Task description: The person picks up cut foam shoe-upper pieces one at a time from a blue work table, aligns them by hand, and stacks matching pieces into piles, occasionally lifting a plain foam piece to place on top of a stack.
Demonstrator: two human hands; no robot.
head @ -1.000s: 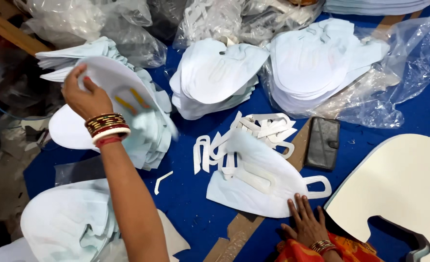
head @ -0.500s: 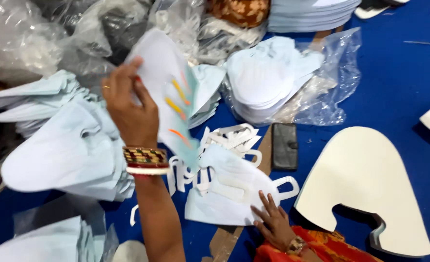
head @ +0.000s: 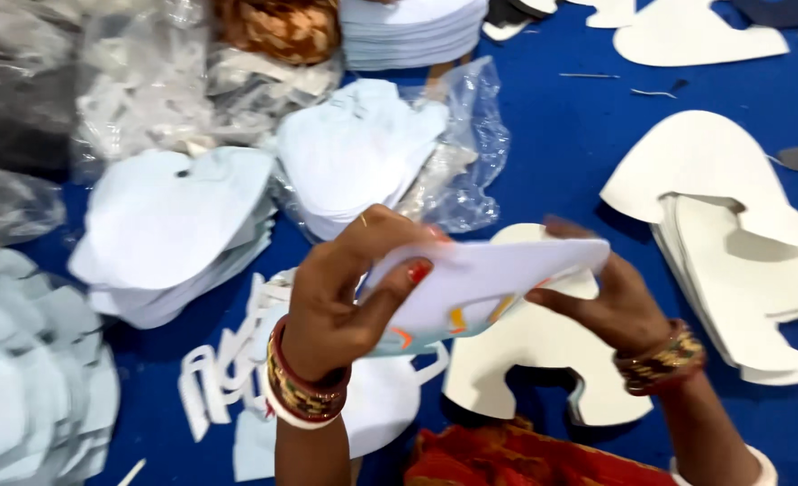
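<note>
Logging the step as I read it from my station: a white piece (head: 480, 279) is held up between both hands, above the blue table (head: 552, 153), for a look or a turn. [operator]

Where exactly is it, and who has it? [observer]

It sits mid-air over a card template (head: 525, 351), not touching it. The left hand (head: 331, 306) pinches its left end, thumb on the near face and fingers curled tight behind. The right hand (head: 610, 301) supports the right end with loosely bent fingers. The frame is smeared there, so I cannot tell whether that hand grips the piece or only props it. [operator]

Pose of the arms? [observer]

Both forearms rise from the bottom edge with wrists cocked inward, and both wrists wear bangles. The piece lies nearly level between them, with orange and yellow marks on the near side. [operator]

What does any further handling call for? [observer]

My judgement: the piece looks thin and floppy, so one end must stay pinched while the other is let go. It also has to stay clear of the stack (head: 169, 225) at left. [operator]
</note>
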